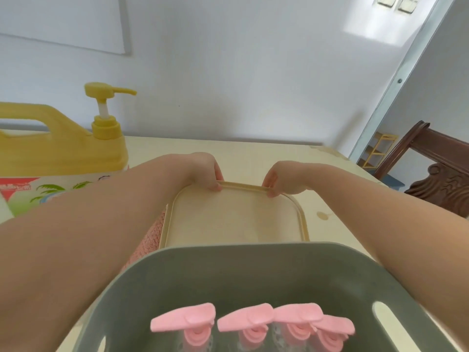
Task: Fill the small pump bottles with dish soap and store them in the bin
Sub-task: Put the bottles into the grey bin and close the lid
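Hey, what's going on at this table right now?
A person's left hand and right hand both grip the far rim of a flat beige lid, which lies on the table just beyond a grey bin. Four small pump bottles with pink heads already stand in the bin. The big yellow dish soap jug stands untouched on the left, and a pink cloth shows at the lid's left edge.

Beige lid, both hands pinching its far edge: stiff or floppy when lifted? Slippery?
Probably stiff: the beige lid keeps a flat panel and straight rim where the left hand and right hand pinch it. Likely light, since it looks thin. The smooth surface may slip in a fingertip pinch.
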Demonstrator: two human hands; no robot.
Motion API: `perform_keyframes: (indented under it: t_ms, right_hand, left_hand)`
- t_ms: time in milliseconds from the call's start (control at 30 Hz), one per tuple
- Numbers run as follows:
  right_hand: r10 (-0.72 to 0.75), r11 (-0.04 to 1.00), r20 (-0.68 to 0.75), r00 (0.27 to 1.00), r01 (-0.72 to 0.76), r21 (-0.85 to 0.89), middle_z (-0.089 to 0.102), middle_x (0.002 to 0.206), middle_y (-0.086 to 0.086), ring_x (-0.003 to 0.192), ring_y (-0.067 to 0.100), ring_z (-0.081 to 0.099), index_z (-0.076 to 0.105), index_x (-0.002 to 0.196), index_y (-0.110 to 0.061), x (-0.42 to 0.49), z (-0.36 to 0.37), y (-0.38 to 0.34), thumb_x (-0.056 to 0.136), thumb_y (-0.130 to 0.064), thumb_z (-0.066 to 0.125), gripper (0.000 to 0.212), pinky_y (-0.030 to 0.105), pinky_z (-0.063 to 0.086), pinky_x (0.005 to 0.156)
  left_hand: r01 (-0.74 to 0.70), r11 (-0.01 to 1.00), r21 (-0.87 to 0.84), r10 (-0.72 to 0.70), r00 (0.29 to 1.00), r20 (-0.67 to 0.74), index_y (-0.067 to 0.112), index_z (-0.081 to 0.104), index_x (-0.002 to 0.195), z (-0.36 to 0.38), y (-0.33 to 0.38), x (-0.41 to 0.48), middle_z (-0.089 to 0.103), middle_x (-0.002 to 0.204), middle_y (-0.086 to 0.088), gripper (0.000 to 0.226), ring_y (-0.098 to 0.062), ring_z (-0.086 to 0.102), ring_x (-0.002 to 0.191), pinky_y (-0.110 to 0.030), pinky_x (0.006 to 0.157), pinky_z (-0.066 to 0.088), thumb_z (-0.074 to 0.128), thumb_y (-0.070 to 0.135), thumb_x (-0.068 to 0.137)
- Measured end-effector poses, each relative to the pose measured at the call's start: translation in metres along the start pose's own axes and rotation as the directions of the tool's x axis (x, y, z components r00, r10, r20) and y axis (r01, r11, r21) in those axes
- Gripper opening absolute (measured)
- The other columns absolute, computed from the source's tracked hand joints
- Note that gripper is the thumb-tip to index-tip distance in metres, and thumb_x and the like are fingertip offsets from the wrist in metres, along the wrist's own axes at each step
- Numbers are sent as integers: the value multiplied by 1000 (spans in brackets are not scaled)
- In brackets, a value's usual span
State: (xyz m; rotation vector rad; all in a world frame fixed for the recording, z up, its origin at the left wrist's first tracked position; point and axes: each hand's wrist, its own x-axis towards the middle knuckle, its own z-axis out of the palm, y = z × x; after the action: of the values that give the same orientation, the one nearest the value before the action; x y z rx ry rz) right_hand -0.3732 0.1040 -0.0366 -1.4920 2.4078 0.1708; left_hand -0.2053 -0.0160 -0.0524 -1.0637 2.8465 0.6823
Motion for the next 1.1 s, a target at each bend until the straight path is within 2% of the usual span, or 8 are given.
perform_keyframes:
  t_ms: [100, 200, 333, 433, 533, 667, 867, 1100]
  right_hand:
    - [-12, 996, -67, 998, 17, 83, 63, 109, -10, 105, 15, 56, 68, 109, -28, -19, -18, 1, 86, -25, 69, 23, 29, 44, 90]
    - [-32, 989, -128, 991, 50, 141, 64, 98, -13, 97, 11, 57, 68, 98, -31, -44, -33, 0, 84, -24, 72, 16, 23, 42, 80]
    - [-62, 977, -215, 975, 103, 187, 63, 90, -14, 88, 8, 57, 70, 96, -26, -83, -45, -4, 83, -20, 73, 14, 18, 42, 67]
    - [-81, 970, -314, 946, 147, 192, 64, 93, -9, 90, 10, 58, 71, 99, -20, -113, -49, -7, 83, -17, 72, 16, 20, 42, 73]
    - [-92, 966, -428, 899, 185, 182, 64, 96, -6, 89, 13, 59, 70, 95, -19, -140, -49, -8, 84, -15, 71, 12, 22, 42, 74]
    - [-111, 958, -537, 837, 235, 168, 65, 88, -10, 83, 13, 61, 67, 82, -24, -176, -45, -9, 84, -16, 69, 9, 27, 49, 76]
    - [-123, 949, -632, 765, 278, 152, 61, 85, -16, 77, 3, 56, 65, 78, -28, -229, -28, -16, 85, -18, 67, 12, 33, 50, 81]
    - [-87, 950, -699, 710, 271, 157, 62, 87, -16, 91, 13, 58, 65, 78, -29, -275, -2, -20, 86, -18, 64, 14, 36, 50, 86]
  left_hand:
    - [-4, 998, -63, 1, 999, -46, 27, 68, 98, -20, 6, -17, 64, 104, 6, 17, -14, 60, 97, -27, 84, 50, 69, 26, 81]
    - [-2, 992, -129, -7, 998, -67, 27, 67, 94, -38, 14, -37, 64, 102, 5, 16, -15, 61, 93, -26, 74, 52, 73, 25, 79]
    - [-17, 992, -129, 0, 992, -129, 29, 69, 91, -52, 30, -71, 64, 103, 3, 17, -18, 60, 97, -33, 86, 52, 76, 25, 76]
    - [-80, 995, -63, 63, 971, -230, 21, 70, 100, -57, 45, -99, 61, 97, 4, 23, -15, 55, 94, -27, 86, 45, 75, 21, 78]
    - [-130, 992, -5, 122, 945, -303, 21, 69, 100, -62, 58, -128, 57, 81, 13, 21, -11, 53, 83, -23, 74, 40, 73, 19, 79]
    - [-190, 982, 2, 178, 915, -361, 23, 68, 93, -66, 67, -167, 56, 78, 15, 15, -2, 50, 71, -17, 58, 37, 71, 17, 80]
    - [-231, 973, 12, 217, 894, -392, 24, 66, 88, -59, 77, -222, 61, 92, 9, 12, -11, 55, 89, -22, 73, 38, 72, 18, 80]
    - [-272, 962, 19, 257, 881, -397, 26, 63, 90, -42, 86, -271, 63, 102, 7, 17, -12, 57, 95, -24, 78, 37, 74, 20, 78]
